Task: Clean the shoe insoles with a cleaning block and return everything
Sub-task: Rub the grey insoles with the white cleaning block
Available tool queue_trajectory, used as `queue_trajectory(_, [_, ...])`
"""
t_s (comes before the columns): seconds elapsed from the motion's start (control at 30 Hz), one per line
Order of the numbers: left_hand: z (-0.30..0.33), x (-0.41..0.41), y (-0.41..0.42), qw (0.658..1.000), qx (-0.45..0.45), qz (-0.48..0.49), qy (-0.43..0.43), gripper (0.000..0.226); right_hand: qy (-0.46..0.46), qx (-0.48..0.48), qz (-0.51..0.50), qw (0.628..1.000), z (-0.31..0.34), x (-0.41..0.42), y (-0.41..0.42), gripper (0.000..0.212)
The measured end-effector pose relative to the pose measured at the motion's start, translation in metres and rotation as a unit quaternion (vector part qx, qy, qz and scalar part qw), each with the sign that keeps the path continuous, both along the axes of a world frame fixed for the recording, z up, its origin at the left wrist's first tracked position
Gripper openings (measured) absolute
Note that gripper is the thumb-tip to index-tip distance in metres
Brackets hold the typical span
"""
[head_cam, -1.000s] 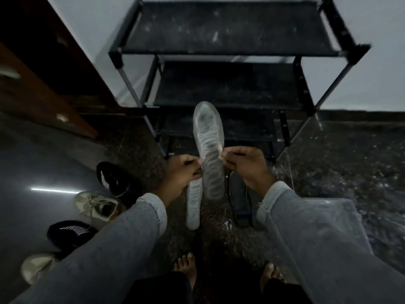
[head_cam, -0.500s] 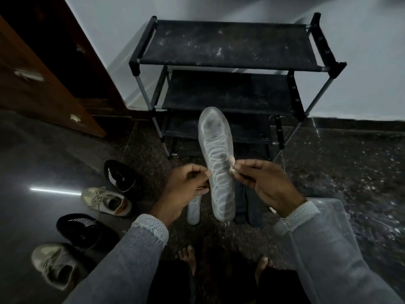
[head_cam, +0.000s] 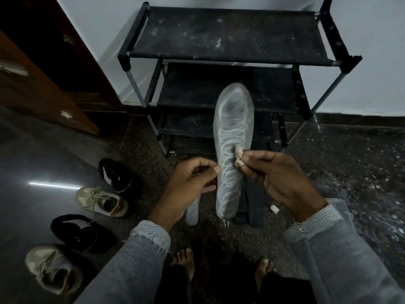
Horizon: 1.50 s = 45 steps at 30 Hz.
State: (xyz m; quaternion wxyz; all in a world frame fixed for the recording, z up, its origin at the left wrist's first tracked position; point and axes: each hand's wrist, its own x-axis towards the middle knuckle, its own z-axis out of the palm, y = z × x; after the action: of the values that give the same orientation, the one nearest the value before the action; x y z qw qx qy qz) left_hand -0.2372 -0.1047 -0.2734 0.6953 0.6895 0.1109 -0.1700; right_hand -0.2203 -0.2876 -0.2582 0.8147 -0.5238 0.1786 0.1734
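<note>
Step in hand: scrubbing, by my reading; the grey insole (head_cam: 232,150) was held upright in front of the shoe rack (head_cam: 230,36), its face covered in pale looping marks.
Left hand (head_cam: 188,187): its fingers pinched the insole's left edge near mid-length, steadying it.
Right hand (head_cam: 278,178): its fingers were closed narrowly round a small tan cleaning block (head_cam: 238,157), whose tip touched the insole's right edge.
Other insoles: a second pale insole (head_cam: 192,212) lay on the floor behind the left hand; a dark pair (head_cam: 254,200) lay just beside it to the right, partly hidden.
Shoes: two black shoes (head_cam: 116,174) and two beige ones (head_cam: 103,201) stood on the floor to the left, well apart from the work.
Small white piece (head_cam: 274,209): on the floor near the right wrist; what it was could not be told.
Progress: early to middle, judging by three insoles lying unattended.
Next move calls for: a firm left-hand hold while the block was rubbed along the face with even pressure, without bending the insole.
</note>
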Motion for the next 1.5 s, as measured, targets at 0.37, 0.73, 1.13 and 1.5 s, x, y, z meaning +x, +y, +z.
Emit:
queue_trajectory(0.37, [0.013,0.027,-0.006,0.963,-0.251,0.091,0.027,0.075,0.041,0.004,0.071,0.997,-0.003,-0.006,0.008,0.022])
queue_trajectory(0.73, [0.01,0.031,0.001,0.931,-0.353,0.047,0.077,0.081,0.047,-0.004,0.119,0.992,0.001,-0.01,0.026,0.019])
queue_trajectory(1.13, [0.008,0.028,-0.006,0.935,-0.33,0.068,0.111,0.07,-0.214,-0.225,0.048,0.949,0.011,0.006,0.036,0.013])
queue_trajectory(1.5, [-0.004,0.025,-0.01,0.94,-0.312,0.058,0.121,0.062,-0.35,-0.549,0.059,0.757,-0.005,0.002,0.058,0.006])
